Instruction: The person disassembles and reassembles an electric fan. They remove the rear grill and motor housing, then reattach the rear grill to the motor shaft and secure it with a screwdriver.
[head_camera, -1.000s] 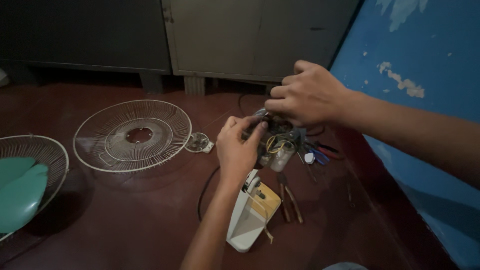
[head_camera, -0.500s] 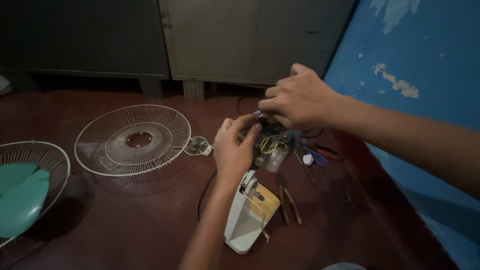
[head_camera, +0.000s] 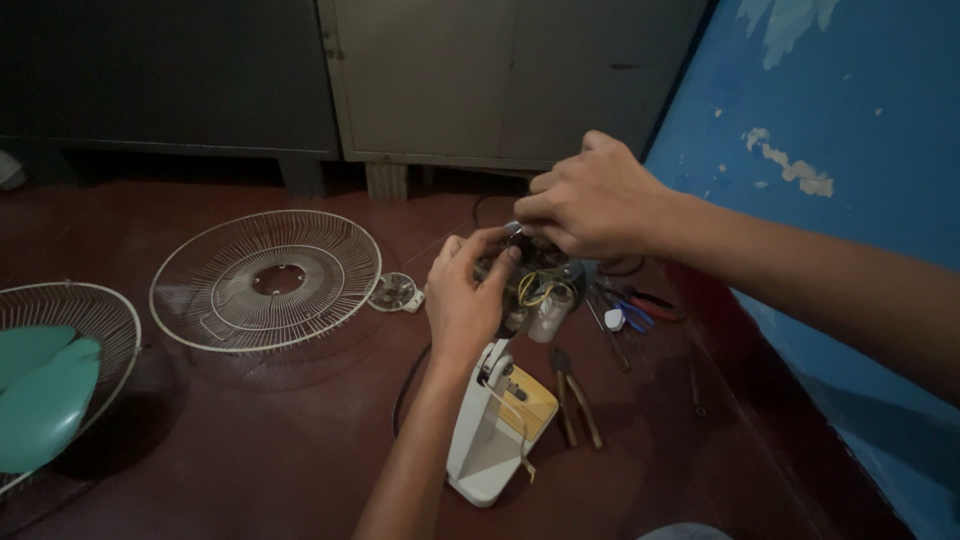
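Note:
A bare fan motor (head_camera: 535, 290) with yellow wires and a small cylinder on its side stands on a white fan stand (head_camera: 490, 440) on the dark red floor. My left hand (head_camera: 462, 300) grips the motor from the left. My right hand (head_camera: 590, 200) is closed over the motor's top, fingers pinched at its shaft; whether it holds a small part I cannot tell.
A white wire fan guard (head_camera: 265, 280) lies flat to the left, with a small round part (head_camera: 392, 292) beside it. A second guard with a green blade (head_camera: 45, 395) sits at far left. Pliers (head_camera: 575, 405) and other tools (head_camera: 640, 305) lie right. Blue wall (head_camera: 850, 120) right, grey cabinet (head_camera: 500, 80) behind.
Both hands stay on the motor; the right hand has shifted a little over its top. The view has moved slightly.

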